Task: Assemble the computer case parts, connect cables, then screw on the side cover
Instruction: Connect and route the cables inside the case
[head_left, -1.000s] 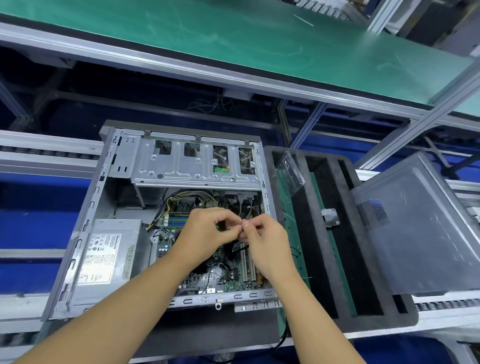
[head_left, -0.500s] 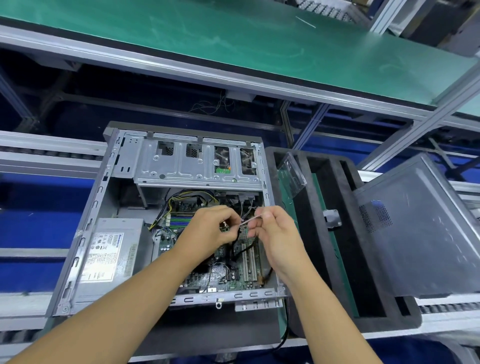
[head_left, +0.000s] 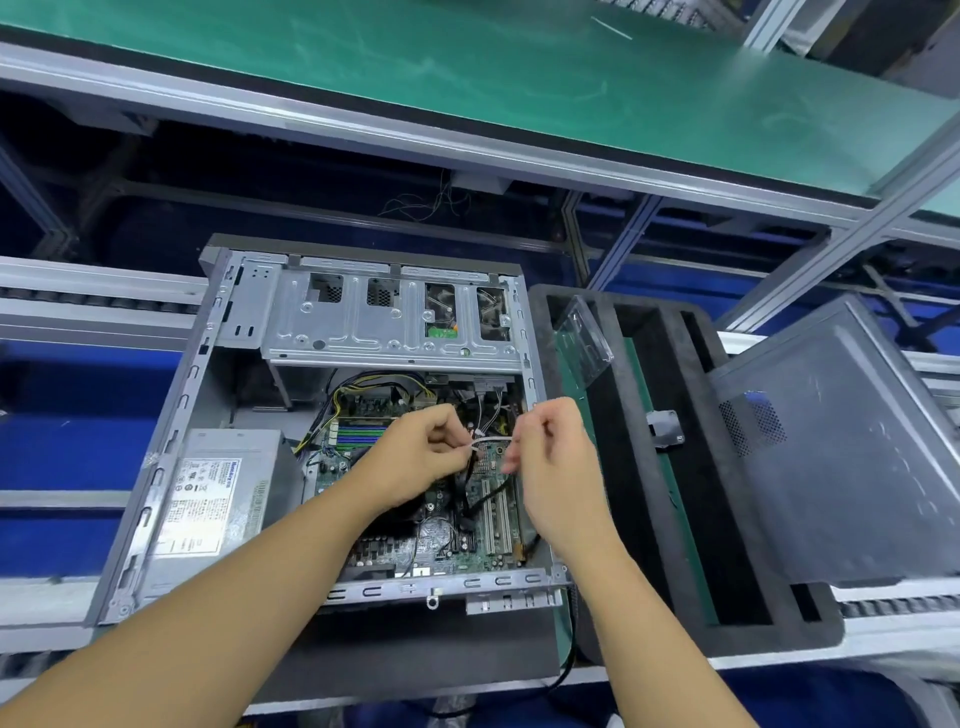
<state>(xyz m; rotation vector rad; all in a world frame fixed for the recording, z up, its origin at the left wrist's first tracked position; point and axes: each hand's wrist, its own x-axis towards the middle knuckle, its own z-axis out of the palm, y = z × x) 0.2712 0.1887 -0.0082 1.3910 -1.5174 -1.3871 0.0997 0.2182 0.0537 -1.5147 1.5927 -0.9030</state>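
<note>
An open grey computer case (head_left: 171, 431) lies on its side, showing the green motherboard (head_left: 467, 551), a silver power supply (head_left: 218, 499) at the left and the drive cage (head_left: 389, 322) at the far end. Both hands hover over the motherboard. My left hand (head_left: 421, 457) pinches one end of a thin white tie (head_left: 491, 441). My right hand (head_left: 550, 457) pinches the other end. A black cable (head_left: 488, 499) hangs below them. The grey side cover (head_left: 852, 447) leans at the right.
A black foam tray (head_left: 737, 519) with long slots sits right of the case, holding a clear plastic piece (head_left: 584, 338) and a small metal bracket (head_left: 664, 427). A green-topped shelf (head_left: 467, 67) runs overhead. Roller conveyor rails (head_left: 78, 301) pass behind.
My hands have drawn apart, stretching the white tie out between them. My right hand moved right and slightly up; my left hand stayed over the motherboard.
</note>
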